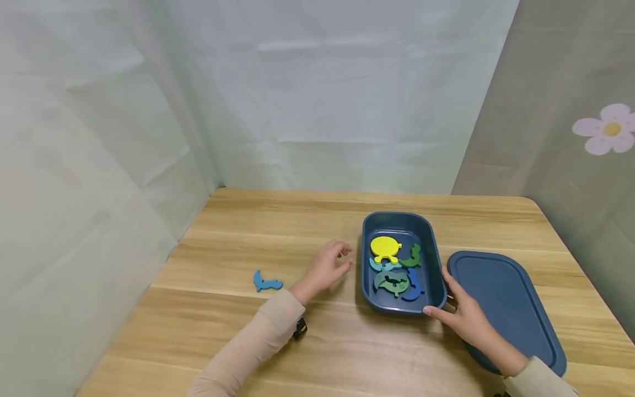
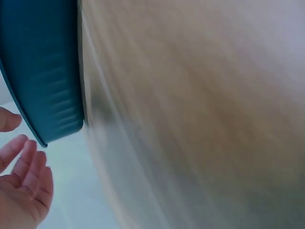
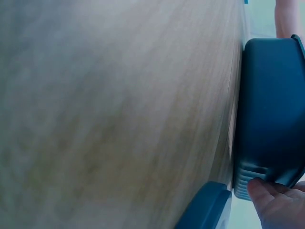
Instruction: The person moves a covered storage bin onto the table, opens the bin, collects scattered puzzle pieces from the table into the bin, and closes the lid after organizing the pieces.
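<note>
A dark blue rectangular box stands uncovered on the wooden table. Inside lie several flat shaped pieces: a yellow round one with knobbed ends, a green curved one, a dark blue curved one, and light blue and grey-green ones partly overlapping. My right hand holds the box by its near right corner, thumb at the near end and fingers along the right side. Just left of the box, my left hand hovers with loosely bent fingers and nothing in them. The left wrist view shows its fingertips near the rim.
Right of the box lies a dark blue lid, partly under the right forearm. A blue curved piece rests on the table to the left of the left hand. Pale cloth hangs behind the table's far edge.
</note>
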{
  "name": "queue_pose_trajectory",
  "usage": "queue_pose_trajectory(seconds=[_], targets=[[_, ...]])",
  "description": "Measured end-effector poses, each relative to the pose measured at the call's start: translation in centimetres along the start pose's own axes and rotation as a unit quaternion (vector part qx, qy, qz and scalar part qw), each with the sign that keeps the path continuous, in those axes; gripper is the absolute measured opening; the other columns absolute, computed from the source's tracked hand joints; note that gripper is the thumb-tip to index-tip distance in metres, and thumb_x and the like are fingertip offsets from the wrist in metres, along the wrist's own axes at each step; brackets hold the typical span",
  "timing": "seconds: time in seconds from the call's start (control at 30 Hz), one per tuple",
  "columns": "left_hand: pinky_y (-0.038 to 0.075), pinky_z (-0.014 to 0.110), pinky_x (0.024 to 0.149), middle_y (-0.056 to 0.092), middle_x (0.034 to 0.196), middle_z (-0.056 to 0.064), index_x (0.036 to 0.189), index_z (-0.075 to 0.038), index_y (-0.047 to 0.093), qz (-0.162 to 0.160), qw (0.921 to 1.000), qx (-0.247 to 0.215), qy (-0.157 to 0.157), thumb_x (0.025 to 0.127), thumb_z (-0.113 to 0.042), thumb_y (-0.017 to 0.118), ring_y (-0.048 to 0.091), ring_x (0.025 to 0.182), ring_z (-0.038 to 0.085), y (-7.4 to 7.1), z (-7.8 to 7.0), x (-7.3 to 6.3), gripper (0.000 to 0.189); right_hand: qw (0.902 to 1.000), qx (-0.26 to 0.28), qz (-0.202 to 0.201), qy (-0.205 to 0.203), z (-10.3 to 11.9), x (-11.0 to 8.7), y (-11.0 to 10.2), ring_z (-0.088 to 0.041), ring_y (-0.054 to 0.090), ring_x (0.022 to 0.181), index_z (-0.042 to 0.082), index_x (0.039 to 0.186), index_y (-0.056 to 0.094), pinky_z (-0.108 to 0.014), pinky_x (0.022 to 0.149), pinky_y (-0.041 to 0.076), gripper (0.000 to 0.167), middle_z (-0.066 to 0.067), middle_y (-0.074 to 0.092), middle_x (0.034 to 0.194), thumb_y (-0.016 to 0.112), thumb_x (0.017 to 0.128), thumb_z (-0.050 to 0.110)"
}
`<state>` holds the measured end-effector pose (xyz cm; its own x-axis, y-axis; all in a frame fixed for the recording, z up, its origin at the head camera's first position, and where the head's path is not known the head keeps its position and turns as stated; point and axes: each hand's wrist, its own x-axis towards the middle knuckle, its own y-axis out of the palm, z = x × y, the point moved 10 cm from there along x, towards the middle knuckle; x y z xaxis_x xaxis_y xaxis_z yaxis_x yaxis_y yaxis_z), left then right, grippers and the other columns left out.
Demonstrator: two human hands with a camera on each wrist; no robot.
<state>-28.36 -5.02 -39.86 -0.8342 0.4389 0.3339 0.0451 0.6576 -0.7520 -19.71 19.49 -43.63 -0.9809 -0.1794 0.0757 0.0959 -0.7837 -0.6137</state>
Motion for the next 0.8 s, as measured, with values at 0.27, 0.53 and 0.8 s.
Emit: queue_pose_trajectory(seconds=[0.27,0.53,0.8], targets=[[0.049,0.042,0.088,0.061,0.106,0.015,0.107,0.002,0.063,0.04,0.998,0.006,-0.048,0.083,-0.005,0.069,0.057,0.1,0.031,-0.7,2.1,-1.0,0.026,0.9999,0.006,0.007,0.012,-0.2,0.0,0.1,-0.054,0.045,0.119,-0.003,0.151,0.007,-0.051,0.089,0.049,0.1,-0.037,0.019,0.149,0.075,0.082,0.021],[0.048,0.044,0.089,0.062,0.105,0.016,0.105,0.002,0.063,0.041,0.9969,0.015,-0.066,0.081,-0.006,0.072,0.057,0.101,0.031,-1.9,3.3,-1.9,0.027,0.9999,0.001,0.01,0.012,-0.2,0.0,0.0,-0.055,0.044,0.12,-0.002,0.151,0.007,-0.052,0.089,0.048,0.099,-0.036,0.019,0.149,0.074,0.082,0.022],[0.046,0.047,0.094,0.062,0.111,0.018,0.11,0.004,0.061,0.062,0.9925,0.006,-0.106,0.08,-0.004,0.072,0.056,0.106,0.033,-3.3,4.7,-3.2,0.033,0.9999,-0.002,0.003,0.013,-0.3,-0.1,0.0,-0.054,0.045,0.119,-0.004,0.15,0.008,-0.052,0.088,0.048,0.099,-0.036,0.019,0.149,0.075,0.082,0.021]])
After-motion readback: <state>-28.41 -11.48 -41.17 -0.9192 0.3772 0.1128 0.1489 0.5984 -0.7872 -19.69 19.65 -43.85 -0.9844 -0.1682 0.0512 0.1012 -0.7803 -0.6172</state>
